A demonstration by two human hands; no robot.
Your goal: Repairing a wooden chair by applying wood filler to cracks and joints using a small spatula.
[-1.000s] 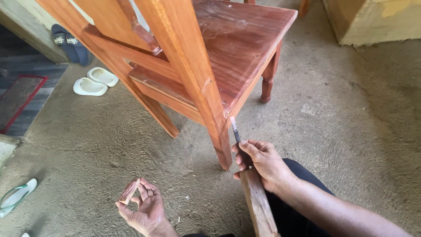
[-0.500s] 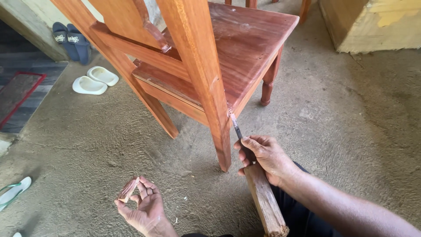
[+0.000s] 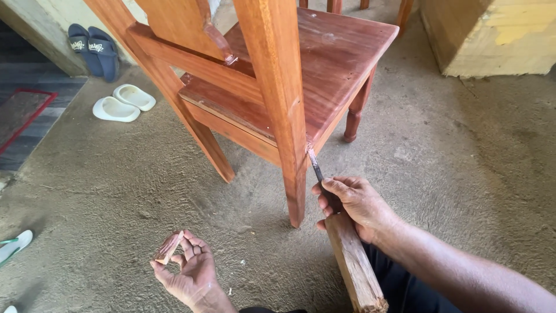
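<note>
Gripping a chisel (image 3: 320,177) in my right hand (image 3: 354,204), I have my fingers wrapped around it together with a rough stick of wood (image 3: 353,264) that runs back toward my lap; the narrow dark blade points up with its tip at the joint where the chair leg (image 3: 285,110) meets the seat (image 3: 324,64). My left hand (image 3: 188,271) lies palm up, low over the floor, fingers loosely curled, pinching a small reddish wood chip (image 3: 168,248) between thumb and fingertips. The chip looks light and brittle, likely to snap along the grain, so I would hold it by its flat faces. The chisel seems stiff and thin, best held low, away from the edge. The stick looks hard and splintery at its broken end. Beyond the chair, the dusty floor (image 3: 116,185) carries a pair of white slippers (image 3: 123,103) and dark slippers (image 3: 92,49), and a yellowish wooden box (image 3: 492,35) stands at the far right.
</note>
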